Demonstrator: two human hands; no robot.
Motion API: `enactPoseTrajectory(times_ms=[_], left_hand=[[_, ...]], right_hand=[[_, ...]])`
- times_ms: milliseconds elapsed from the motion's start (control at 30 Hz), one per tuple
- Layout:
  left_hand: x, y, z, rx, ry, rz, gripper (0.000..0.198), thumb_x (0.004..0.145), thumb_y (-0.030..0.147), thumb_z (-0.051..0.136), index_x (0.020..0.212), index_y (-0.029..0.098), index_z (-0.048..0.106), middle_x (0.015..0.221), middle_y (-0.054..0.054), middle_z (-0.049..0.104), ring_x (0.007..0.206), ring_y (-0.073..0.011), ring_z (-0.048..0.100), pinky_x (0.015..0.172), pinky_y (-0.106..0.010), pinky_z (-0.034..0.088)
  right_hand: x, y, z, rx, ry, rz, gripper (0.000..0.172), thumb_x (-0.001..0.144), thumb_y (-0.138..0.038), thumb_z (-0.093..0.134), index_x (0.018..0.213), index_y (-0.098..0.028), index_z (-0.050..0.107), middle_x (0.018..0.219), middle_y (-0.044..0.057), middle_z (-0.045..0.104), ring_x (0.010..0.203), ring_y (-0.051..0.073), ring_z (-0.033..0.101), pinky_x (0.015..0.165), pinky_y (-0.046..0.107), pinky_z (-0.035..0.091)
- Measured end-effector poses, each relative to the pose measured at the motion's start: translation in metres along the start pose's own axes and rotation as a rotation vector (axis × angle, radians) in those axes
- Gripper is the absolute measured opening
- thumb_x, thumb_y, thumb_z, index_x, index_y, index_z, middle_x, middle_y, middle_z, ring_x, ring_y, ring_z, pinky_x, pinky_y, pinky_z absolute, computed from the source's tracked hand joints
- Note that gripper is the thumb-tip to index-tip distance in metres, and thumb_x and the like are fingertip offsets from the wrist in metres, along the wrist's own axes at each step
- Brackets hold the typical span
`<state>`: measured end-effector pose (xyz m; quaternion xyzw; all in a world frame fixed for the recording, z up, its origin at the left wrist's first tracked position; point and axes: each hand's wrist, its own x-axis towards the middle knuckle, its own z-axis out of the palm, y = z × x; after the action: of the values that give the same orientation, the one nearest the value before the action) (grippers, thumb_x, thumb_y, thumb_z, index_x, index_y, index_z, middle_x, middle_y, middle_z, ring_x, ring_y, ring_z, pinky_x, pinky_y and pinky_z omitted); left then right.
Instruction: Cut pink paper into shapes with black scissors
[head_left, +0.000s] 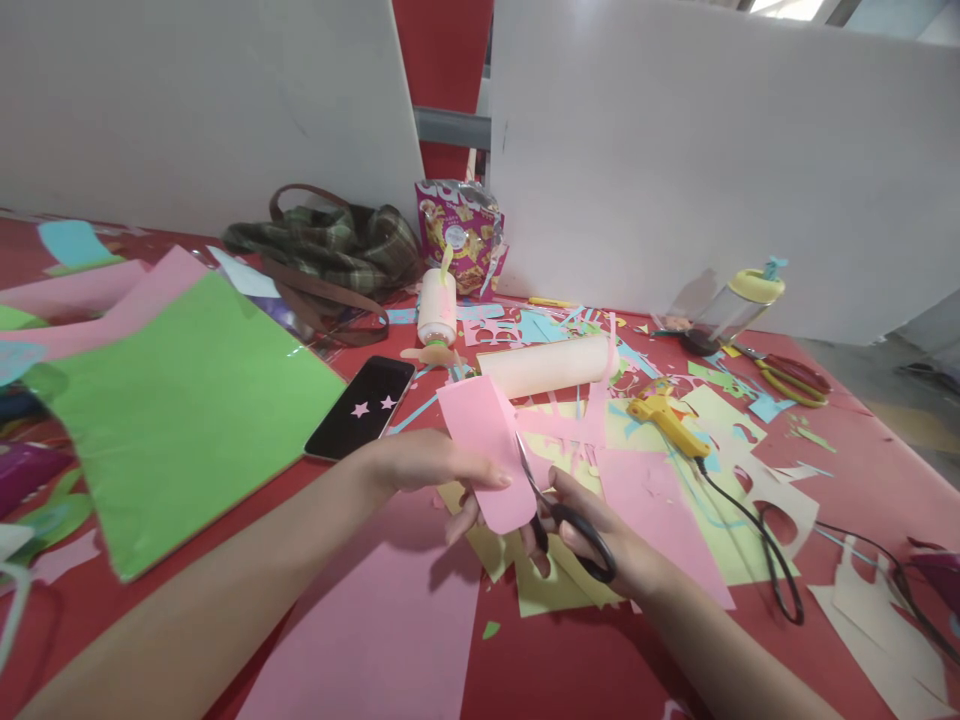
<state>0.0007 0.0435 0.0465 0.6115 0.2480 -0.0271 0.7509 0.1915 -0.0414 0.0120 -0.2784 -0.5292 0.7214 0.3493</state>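
Note:
My left hand (442, 468) pinches a piece of pink paper (480, 430) between thumb and fingers, held up above the table. The paper's lower end has a rounded edge. Fingers of my right hand (600, 530) are wrapped round the black handles of a pair of scissors (581, 535). The scissor blades point up and left, lying along the right edge of the pink paper. Whether the blades are parted is hard to make out. Below my hands lie a large pink sheet (382, 620) and pale yellow paper pieces (540, 590).
A phone (360, 410) with two pink paper stars lies left of my hands, near a green sheet (195, 410). Behind are a white roll (547, 365) and a snack bag (461, 235). On the right are a yellow glue gun (671, 425) with black cord and a clear bottle (735, 310).

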Motion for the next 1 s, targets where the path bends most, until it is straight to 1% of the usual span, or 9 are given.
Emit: enactPoseTrajectory(times_ms=[100,200,267,333,533,600,700,867,1000], left_hand=[[0.0008,-0.0016,0.0000,-0.019,0.003,0.012,0.023,0.079,0.022,0.042,0.078,0.010,0.061,0.050,-0.002,0.063,0.038,-0.0107,0.054,0.044,-0.021,0.042],[0.0017,-0.0041,-0.0002,-0.048,0.038,0.016,0.022,0.077,0.022,0.044,0.092,0.011,0.057,0.059,-0.002,0.065,0.038,-0.0109,0.055,0.043,-0.021,0.042],[0.0023,-0.0054,-0.0003,-0.065,0.049,0.030,0.027,0.077,0.021,0.045,0.101,0.012,0.052,0.060,-0.002,0.065,0.038,-0.0112,0.055,0.043,-0.021,0.041],[0.0029,-0.0057,-0.0001,-0.068,0.047,0.046,0.029,0.077,0.021,0.044,0.103,0.012,0.050,0.058,-0.002,0.065,0.040,-0.0117,0.056,0.043,-0.021,0.041],[0.0032,-0.0027,0.0016,-0.087,0.064,0.050,0.022,0.074,0.023,0.047,0.092,0.012,0.055,0.062,-0.003,0.065,0.041,-0.0122,0.056,0.043,-0.022,0.041],[0.0031,-0.0017,0.0018,-0.084,0.069,0.052,0.020,0.073,0.023,0.047,0.087,0.012,0.057,0.059,-0.002,0.064,0.041,-0.0122,0.056,0.043,-0.022,0.040],[0.0029,-0.0010,0.0008,-0.069,0.041,0.046,0.021,0.075,0.022,0.044,0.088,0.011,0.057,0.052,0.000,0.062,0.040,-0.0121,0.055,0.042,-0.022,0.040],[0.0046,-0.0028,-0.0024,-0.039,-0.027,0.070,0.023,0.079,0.019,0.039,0.086,0.009,0.058,0.035,0.003,0.052,0.039,-0.0136,0.054,0.045,-0.023,0.041],[0.0068,-0.0049,-0.0031,-0.056,-0.058,0.102,0.022,0.078,0.018,0.038,0.080,0.008,0.058,0.033,0.003,0.051,0.039,-0.0135,0.054,0.050,-0.024,0.043]], right_hand=[[0.0001,0.0007,-0.0001,-0.008,0.002,-0.002,0.034,0.073,-0.048,0.050,0.083,-0.019,0.035,0.066,-0.001,0.048,0.055,0.011,0.048,0.057,0.026,0.034],[0.0004,0.0005,0.0003,-0.014,0.011,-0.005,0.034,0.074,-0.048,0.049,0.084,-0.019,0.035,0.064,-0.002,0.049,0.054,0.010,0.047,0.056,0.026,0.033],[0.0009,0.0002,0.0006,-0.018,0.016,-0.006,0.035,0.073,-0.048,0.049,0.084,-0.019,0.036,0.065,-0.002,0.049,0.053,0.010,0.047,0.055,0.025,0.033],[0.0015,0.0004,0.0007,-0.026,0.021,-0.003,0.034,0.073,-0.048,0.050,0.084,-0.019,0.035,0.064,-0.002,0.049,0.052,0.009,0.047,0.054,0.025,0.033],[0.0006,0.0034,-0.0009,-0.039,0.049,0.026,0.034,0.073,-0.047,0.051,0.082,-0.020,0.034,0.065,-0.003,0.048,0.051,0.008,0.048,0.053,0.024,0.034],[-0.0002,0.0046,-0.0013,-0.029,0.058,0.032,0.034,0.072,-0.046,0.052,0.081,-0.020,0.032,0.065,-0.003,0.047,0.050,0.008,0.048,0.052,0.024,0.035],[-0.0005,0.0059,-0.0013,-0.020,0.073,0.032,0.034,0.072,-0.045,0.053,0.079,-0.020,0.031,0.066,-0.003,0.047,0.050,0.008,0.047,0.051,0.024,0.036],[0.0006,0.0066,-0.0005,0.010,0.096,0.036,0.036,0.070,-0.045,0.056,0.079,-0.021,0.030,0.064,-0.005,0.045,0.048,0.008,0.046,0.049,0.023,0.035],[0.0005,0.0072,-0.0007,0.013,0.098,0.054,0.036,0.070,-0.044,0.056,0.080,-0.021,0.031,0.065,-0.004,0.046,0.049,0.008,0.047,0.049,0.024,0.035]])
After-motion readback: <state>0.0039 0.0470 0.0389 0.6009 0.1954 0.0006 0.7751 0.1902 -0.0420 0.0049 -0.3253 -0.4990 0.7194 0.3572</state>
